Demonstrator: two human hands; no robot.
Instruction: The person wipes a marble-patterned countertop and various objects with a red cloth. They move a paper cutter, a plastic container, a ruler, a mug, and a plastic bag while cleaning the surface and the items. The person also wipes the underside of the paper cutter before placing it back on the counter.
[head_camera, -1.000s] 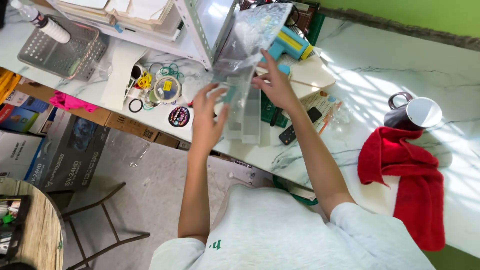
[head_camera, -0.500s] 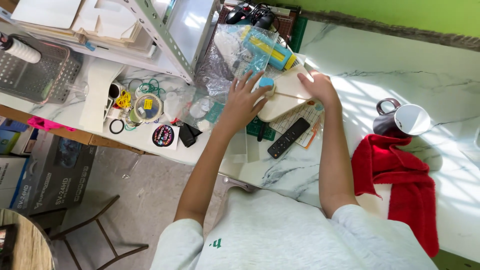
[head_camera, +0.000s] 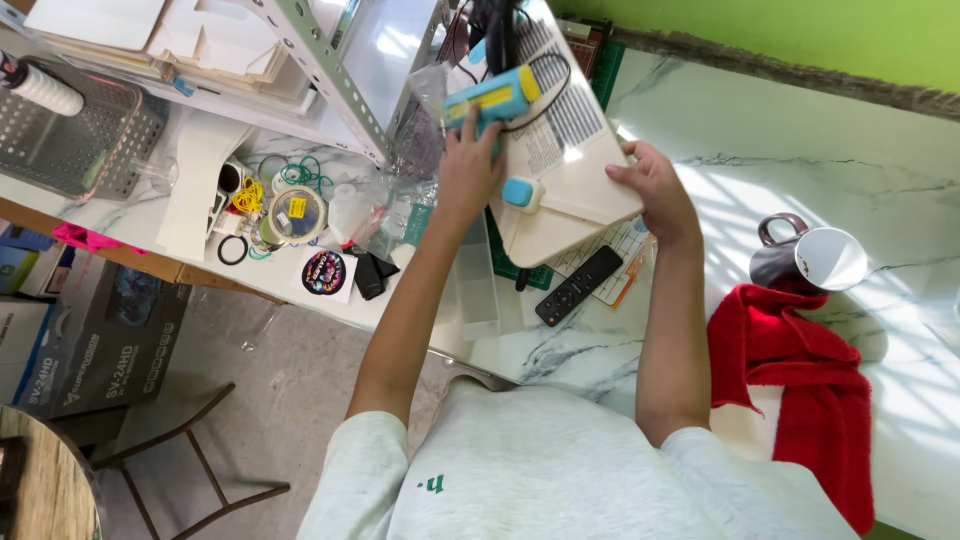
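Looking down from the head camera, I see nearest me a pale grey shirt, with both bare forearms reaching away toward twelve o'clock over a white marble table (head_camera: 800, 150). At about three o'clock from the body a red towel (head_camera: 800, 390) lies crumpled on the marble, and just beyond it a dark mug (head_camera: 808, 260) lies on its side. Between the forearms a black remote (head_camera: 578, 285) rests on a sheet of paper. Farther out, my right hand (head_camera: 655, 190) is wrapped around the near right edge of a cream-coloured board (head_camera: 565, 160) with a printed panel; the board's long axis runs from about six to twelve o'clock and it looks tilted up off the table. My left hand (head_camera: 468, 165) is closed on a blue and yellow tool (head_camera: 492, 100) that lies across the board's left side, its length running roughly from eight to two o'clock, a black cable looping off it. The left hand is the one on the tool; the right hand sits well apart from it, at about four o'clock. At nine o'clock from the left hand I see a roll of tape (head_camera: 297, 212), rubber bands and a round sticker (head_camera: 323, 272), and beyond them a metal shelf frame (head_camera: 335, 80) and a mesh basket (head_camera: 75, 145).
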